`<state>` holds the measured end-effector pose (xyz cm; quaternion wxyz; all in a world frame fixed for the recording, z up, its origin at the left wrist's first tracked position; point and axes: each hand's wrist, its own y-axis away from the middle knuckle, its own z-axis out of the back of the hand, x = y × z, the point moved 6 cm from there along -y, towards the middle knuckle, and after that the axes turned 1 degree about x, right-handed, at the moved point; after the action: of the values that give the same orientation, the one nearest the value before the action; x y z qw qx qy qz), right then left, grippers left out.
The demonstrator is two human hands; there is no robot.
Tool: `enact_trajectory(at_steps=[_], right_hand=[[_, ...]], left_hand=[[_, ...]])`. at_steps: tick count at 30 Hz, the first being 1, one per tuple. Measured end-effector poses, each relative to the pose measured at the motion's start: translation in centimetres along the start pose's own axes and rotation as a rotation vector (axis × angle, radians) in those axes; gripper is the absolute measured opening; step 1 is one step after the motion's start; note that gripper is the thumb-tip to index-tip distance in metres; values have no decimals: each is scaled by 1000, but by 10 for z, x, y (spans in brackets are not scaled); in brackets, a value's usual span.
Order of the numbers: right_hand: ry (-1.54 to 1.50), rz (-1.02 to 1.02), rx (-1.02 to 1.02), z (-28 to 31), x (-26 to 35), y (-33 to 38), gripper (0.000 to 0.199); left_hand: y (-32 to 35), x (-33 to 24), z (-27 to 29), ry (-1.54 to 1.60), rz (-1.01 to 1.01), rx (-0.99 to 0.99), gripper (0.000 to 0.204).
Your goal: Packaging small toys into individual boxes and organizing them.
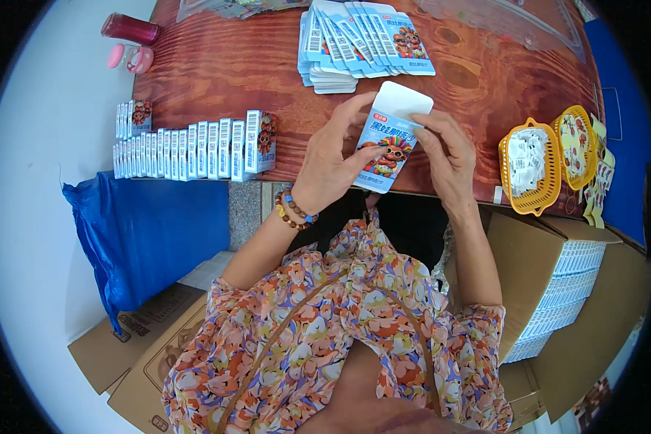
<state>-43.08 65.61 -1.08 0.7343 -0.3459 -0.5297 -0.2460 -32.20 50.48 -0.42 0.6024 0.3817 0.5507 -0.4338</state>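
Reddish wood grain runs across the worktop (217, 65), which butts against a pale wall on the person's left, with a blue plastic sheet (152, 231) hanging below its edge. Both hands are raised just over the near edge of the worktop, holding one small light-blue carton (389, 145) between them; it bears a bright cartoon figure, is tilted, and has its white top flap standing open. The left hand (333, 155), with beaded bracelets (293, 210) at the wrist, has its grip closed on the carton's left side, thumb across the front and fingers reaching up toward the flap. The right hand (445, 155) pinches the carton's right edge, fingertips near the flap's fold. Farther back lies a fanned stack of flat cartons (362, 40) of the same print. To the left, finished boxes (195, 148) stand upright in tight rows near the worktop's edge, and beyond them sit a dark red bottle (130, 29) on its side and a small pink thing (130, 58). On the right, two yellow baskets (532, 166) hold white and printed bits. Brown cardboard boxes (550, 282) stand on the floor either side of the person; the right one is packed with stacked blue-and-white cartons.
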Motion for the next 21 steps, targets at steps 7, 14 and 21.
enact_trajectory(at_steps=[7, 14, 21], right_hand=[[120, 134, 98, -4, 18, -11, 14], [-175, -178, 74, 0, 26, -11, 14], [-296, -388, 310, 7, 14, -27, 20]], left_hand=[[-1, 8, 6, 133, 115, 134, 55], [7, 7, -1, 129, 57, 98, 56], [11, 4, -3, 23, -15, 110, 60]])
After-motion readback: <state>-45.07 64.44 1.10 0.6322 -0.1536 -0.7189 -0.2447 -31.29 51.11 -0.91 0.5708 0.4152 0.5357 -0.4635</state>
